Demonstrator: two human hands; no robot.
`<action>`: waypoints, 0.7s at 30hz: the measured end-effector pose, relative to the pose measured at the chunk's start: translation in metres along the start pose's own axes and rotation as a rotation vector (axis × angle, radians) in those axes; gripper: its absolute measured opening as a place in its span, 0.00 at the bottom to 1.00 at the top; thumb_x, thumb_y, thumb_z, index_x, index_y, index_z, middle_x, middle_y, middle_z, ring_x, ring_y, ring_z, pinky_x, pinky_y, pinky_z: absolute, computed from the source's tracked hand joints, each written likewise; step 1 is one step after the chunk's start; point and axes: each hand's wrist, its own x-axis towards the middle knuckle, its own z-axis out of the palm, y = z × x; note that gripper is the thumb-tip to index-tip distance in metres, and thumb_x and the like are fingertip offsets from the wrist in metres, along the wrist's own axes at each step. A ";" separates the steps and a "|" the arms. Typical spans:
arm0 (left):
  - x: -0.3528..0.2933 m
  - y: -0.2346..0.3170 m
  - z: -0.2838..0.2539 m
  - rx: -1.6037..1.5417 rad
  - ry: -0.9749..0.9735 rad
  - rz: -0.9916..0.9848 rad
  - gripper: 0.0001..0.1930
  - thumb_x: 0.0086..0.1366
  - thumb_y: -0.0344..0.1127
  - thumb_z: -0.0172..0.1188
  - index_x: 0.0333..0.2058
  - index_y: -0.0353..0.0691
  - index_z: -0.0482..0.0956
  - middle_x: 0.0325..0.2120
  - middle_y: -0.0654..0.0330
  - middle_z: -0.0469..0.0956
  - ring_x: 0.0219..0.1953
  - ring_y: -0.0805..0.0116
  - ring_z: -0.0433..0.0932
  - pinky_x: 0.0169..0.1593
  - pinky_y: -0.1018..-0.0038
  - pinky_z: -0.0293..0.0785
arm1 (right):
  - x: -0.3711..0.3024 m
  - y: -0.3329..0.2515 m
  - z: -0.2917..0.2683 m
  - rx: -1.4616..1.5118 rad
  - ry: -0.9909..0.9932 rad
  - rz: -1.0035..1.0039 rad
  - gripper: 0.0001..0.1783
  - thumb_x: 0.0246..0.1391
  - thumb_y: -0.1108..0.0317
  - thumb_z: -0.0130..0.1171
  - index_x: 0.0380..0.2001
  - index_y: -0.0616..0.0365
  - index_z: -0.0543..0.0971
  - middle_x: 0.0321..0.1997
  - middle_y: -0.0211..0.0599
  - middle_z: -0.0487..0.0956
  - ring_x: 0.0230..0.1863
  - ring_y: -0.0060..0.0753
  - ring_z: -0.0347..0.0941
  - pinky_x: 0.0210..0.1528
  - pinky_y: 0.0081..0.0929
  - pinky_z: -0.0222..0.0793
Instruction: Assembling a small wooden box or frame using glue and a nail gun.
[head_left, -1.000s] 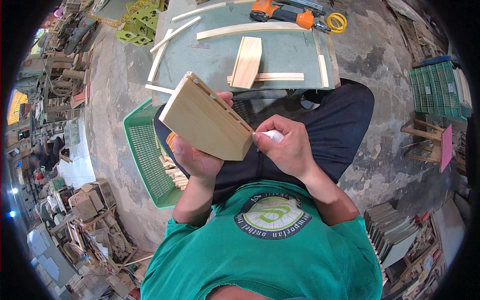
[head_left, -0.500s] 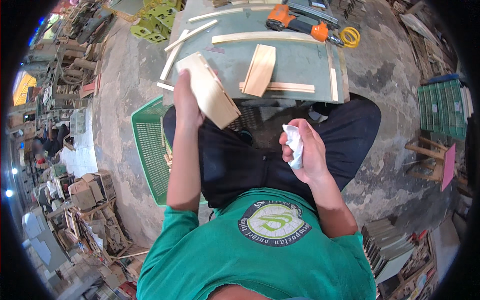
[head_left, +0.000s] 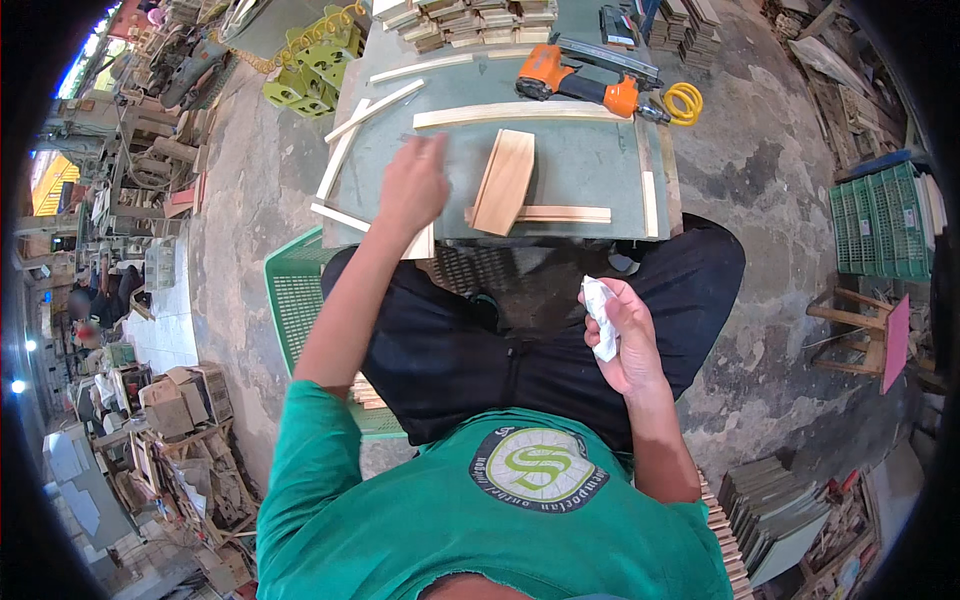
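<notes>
I am reaching my left hand forward over the near left part of the green worktop. Its fingers are curled downward, and a pale wooden piece is showing just below the palm at the worktop's near edge; I cannot tell whether the fingers are gripping it or only resting on it. My right hand is hanging back over my lap, clenched around a crumpled white cloth, well apart from the worktop.

To do this step well, in my judgement, I should be lowering the piece flat, keeping it fully supported on the surface and not overhanging the edge, and keeping the cloth clear of the work.

Just right of my left hand, a small wooden block is lying tilted across a thin wooden strip, touching it. A long strip is running along the far side, and further strips are lying at the left edge. Beyond these, an orange nail gun is resting near a yellow coiled hose, with stacked wooden pieces at the far end. A green plastic crate is standing on the floor beside my left leg.
</notes>
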 end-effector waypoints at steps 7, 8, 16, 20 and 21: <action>0.046 0.052 0.011 0.478 -0.303 0.857 0.22 0.66 0.37 0.54 0.57 0.67 0.70 0.70 0.64 0.55 0.73 0.61 0.50 0.71 0.54 0.51 | 0.003 -0.009 -0.016 -0.064 -0.059 -0.001 0.18 0.62 0.58 0.62 0.49 0.59 0.76 0.37 0.35 0.81 0.26 0.16 0.74 0.26 0.17 0.73; 0.053 0.056 0.010 0.636 -0.352 0.900 0.20 0.66 0.38 0.54 0.56 0.65 0.71 0.70 0.64 0.56 0.73 0.62 0.50 0.71 0.54 0.51 | 0.003 -0.010 -0.017 -0.074 -0.064 -0.001 0.18 0.63 0.58 0.61 0.49 0.59 0.76 0.37 0.35 0.82 0.26 0.17 0.74 0.26 0.18 0.73; 0.081 0.058 -0.063 0.139 -0.494 0.381 0.20 0.59 0.36 0.58 0.50 0.46 0.72 0.46 0.57 0.78 0.51 0.55 0.77 0.59 0.56 0.71 | 0.007 -0.030 -0.012 -0.069 -0.041 -0.032 0.09 0.65 0.66 0.54 0.44 0.56 0.77 0.35 0.36 0.82 0.28 0.21 0.77 0.27 0.20 0.74; 0.022 0.067 -0.077 -0.964 -0.436 -0.045 0.27 0.61 0.44 0.58 0.56 0.37 0.68 0.42 0.53 0.79 0.44 0.54 0.80 0.51 0.57 0.75 | 0.005 -0.041 0.008 -0.168 -0.101 -0.139 0.10 0.62 0.65 0.61 0.43 0.56 0.77 0.35 0.35 0.81 0.28 0.19 0.75 0.27 0.19 0.71; 0.001 0.075 -0.071 -1.403 -0.514 -0.241 0.30 0.64 0.49 0.58 0.58 0.35 0.66 0.43 0.52 0.78 0.45 0.56 0.80 0.51 0.57 0.75 | 0.006 -0.042 0.015 -0.262 -0.106 -0.224 0.11 0.61 0.64 0.63 0.43 0.57 0.77 0.34 0.34 0.81 0.28 0.18 0.74 0.26 0.18 0.70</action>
